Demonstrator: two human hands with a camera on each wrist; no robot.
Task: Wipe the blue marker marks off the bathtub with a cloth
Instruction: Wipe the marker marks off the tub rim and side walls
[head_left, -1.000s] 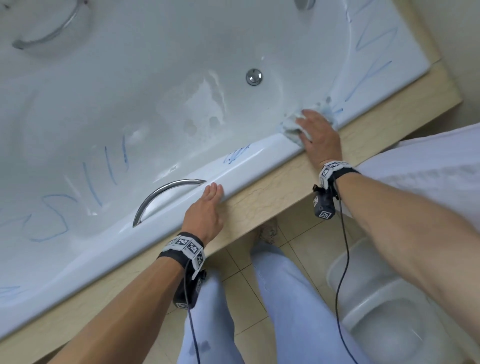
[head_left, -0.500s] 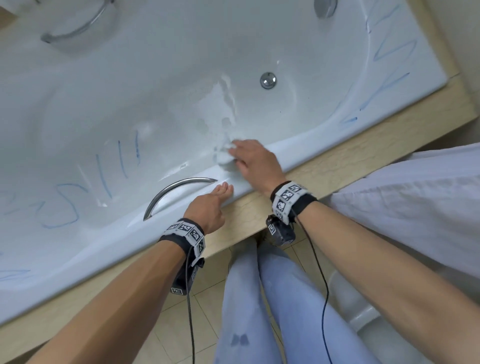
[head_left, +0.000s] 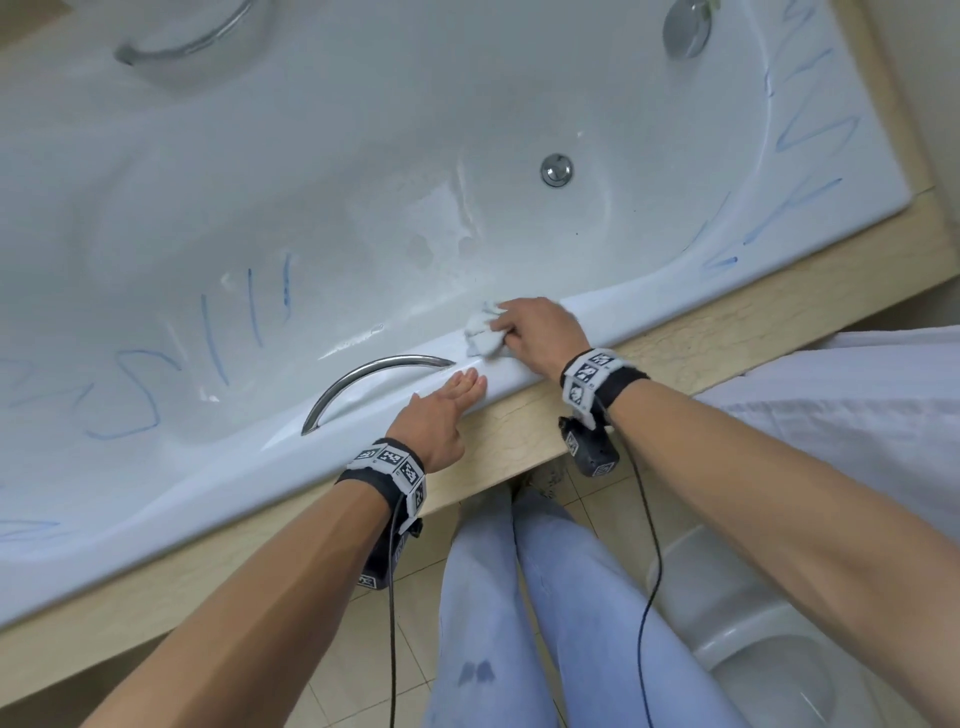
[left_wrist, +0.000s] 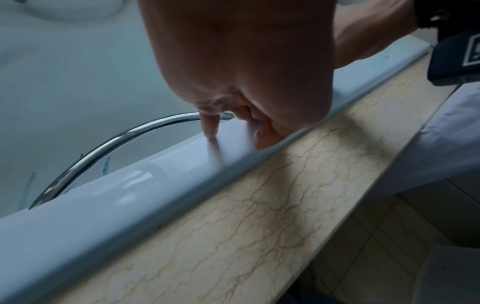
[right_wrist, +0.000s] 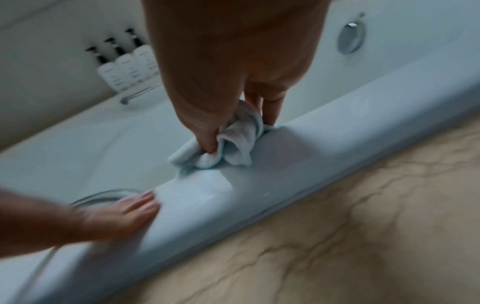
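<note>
Head view: cloth (head_left: 484, 338) lay bunched on the bathtub's near rim (head_left: 649, 317), just right of the chrome handle (head_left: 363, 384).
Cloth: small, white, crumpled into soft folds; judged light and limp, likely damp, best held as a wad under the fingertips rather than by a loose corner.
Right hand (head_left: 540, 335): clenched around the cloth, thumb and fingers pinching its folds, pressed down onto the rim.
Left hand (head_left: 441, 415): released, fingers straight and flat on the rim's outer edge, beside the handle's right end, holding nothing.
Blue marks: strokes and loops on the tub's inner wall (head_left: 228, 332) toward the left end; more zigzags on the far-right corner ledge (head_left: 810, 130).
Rim surface: glossy, judged slippery under a wet cloth; firm downward pressure probably needed.
Progress: judged partway, many marks not yet wiped.
Surround: beige veined stone ledge (head_left: 701, 332) along the tub's near edge; three pump bottles (right_wrist: 127, 67) by the far wall.
</note>
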